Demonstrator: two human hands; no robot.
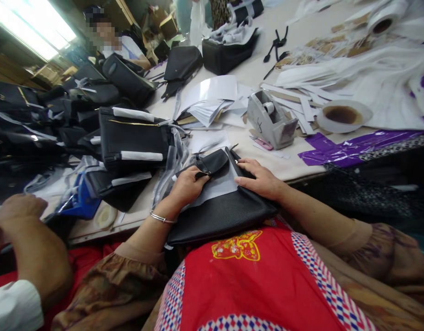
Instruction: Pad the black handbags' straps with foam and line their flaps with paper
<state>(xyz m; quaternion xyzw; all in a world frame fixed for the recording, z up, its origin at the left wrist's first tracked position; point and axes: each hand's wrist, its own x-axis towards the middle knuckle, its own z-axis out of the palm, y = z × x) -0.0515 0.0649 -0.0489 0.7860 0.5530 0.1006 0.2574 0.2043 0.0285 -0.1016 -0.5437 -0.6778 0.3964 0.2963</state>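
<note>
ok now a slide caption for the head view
Left hand and right hand on a black bag, with a grey tape dispenser on the worktable beyond.

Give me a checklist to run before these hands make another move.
1. Left hand on the black bag: ok, touching it.
2. Right hand on the bag: ok, at its other side.
3. White sheet lying on the bag: ok.
4. Pink tool away from the hands: ok, beside the tape dispenser.
5. Co-worker's hand apart from the bag: ok.
6. Bag's contents: cannot tell.
</note>
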